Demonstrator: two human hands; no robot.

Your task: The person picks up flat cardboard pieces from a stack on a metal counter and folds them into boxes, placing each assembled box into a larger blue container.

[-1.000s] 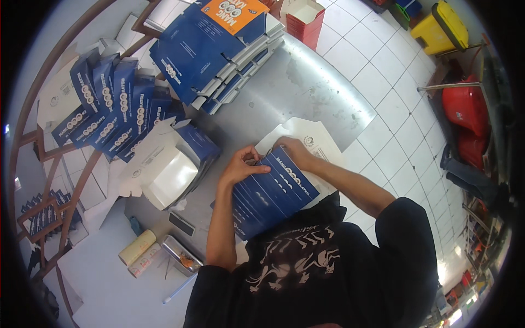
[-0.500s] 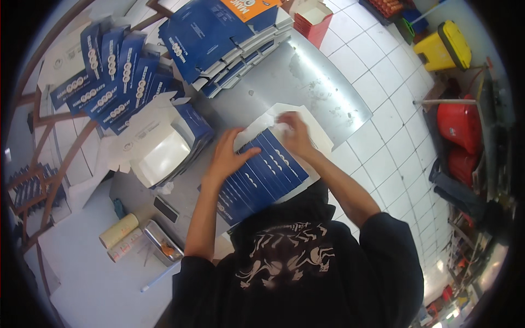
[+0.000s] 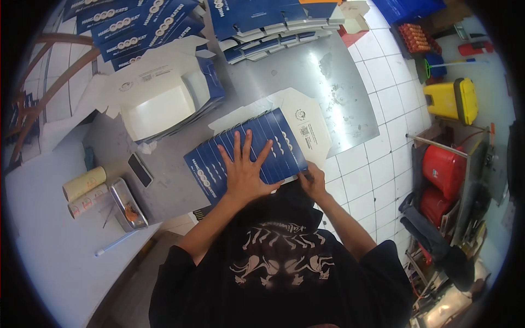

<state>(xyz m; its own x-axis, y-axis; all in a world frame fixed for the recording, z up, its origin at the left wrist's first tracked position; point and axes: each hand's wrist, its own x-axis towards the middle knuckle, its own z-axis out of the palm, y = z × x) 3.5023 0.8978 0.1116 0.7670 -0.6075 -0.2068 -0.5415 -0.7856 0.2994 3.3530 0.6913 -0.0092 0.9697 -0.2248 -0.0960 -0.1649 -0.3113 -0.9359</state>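
Note:
A fanned row of blue and white cardboard box blanks (image 3: 280,127) lies overlapped on the metal table in front of me. My left hand (image 3: 244,174) rests flat on top of the row with its fingers spread wide. At the near right corner, my right hand (image 3: 313,181) has its fingers bent around the edge of the end blank. That end blank's white flap (image 3: 304,123) lies open to the right, with small print on it. Part of the near edge is hidden by my hands and black shirt.
Nested white-lined boxes (image 3: 158,112) stand at the left. Stacks of blue cartons (image 3: 257,24) sit at the back. A phone (image 3: 140,169), a metal tray (image 3: 128,205) and tape rolls (image 3: 85,184) lie at the left. A yellow bin (image 3: 451,101) stands right on the tiled floor.
My left hand has spread flat onto the blanks. My right hand has come from the far edge to the near right corner. The view has shifted, showing the row nearer its middle.

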